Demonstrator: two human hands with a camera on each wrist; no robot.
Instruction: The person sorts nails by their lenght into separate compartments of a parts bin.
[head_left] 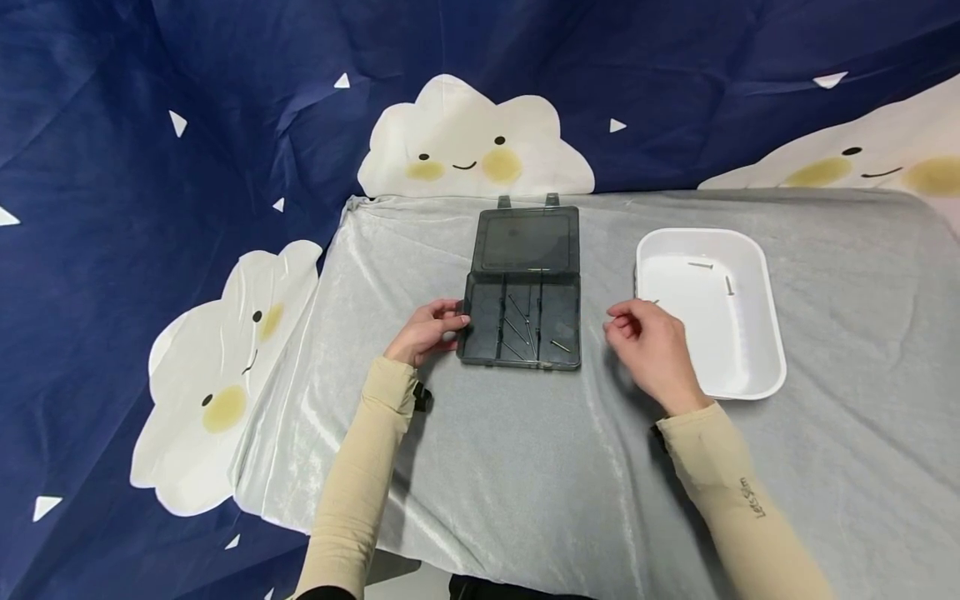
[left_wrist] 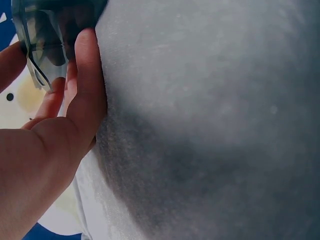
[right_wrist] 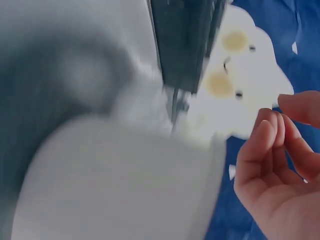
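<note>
A dark translucent compartment box (head_left: 482, 317) lies with its lid (head_left: 527, 240) folded back. Long screws (head_left: 517, 329) fill part of its middle section, and one short brass-coloured screw (head_left: 560, 346) rests in the right compartment. My left hand (head_left: 426, 332) grips the box's left edge, thumb over the rim; in the left wrist view its fingers (left_wrist: 89, 65) touch the clear wall. Between box and white tray (head_left: 774, 367) hovers my right hand (head_left: 651, 346), fingers curled and thumb close to the fingertips. Whether something small sits between those fingertips cannot be made out.
Inside the white tray lie a few loose screws (head_left: 729, 286), one of them partly behind the right hand. Grey cloth (head_left: 480, 467) covers the table. A dark blue curtain (head_left: 262, 50) with cloud prints hangs behind it and at the left.
</note>
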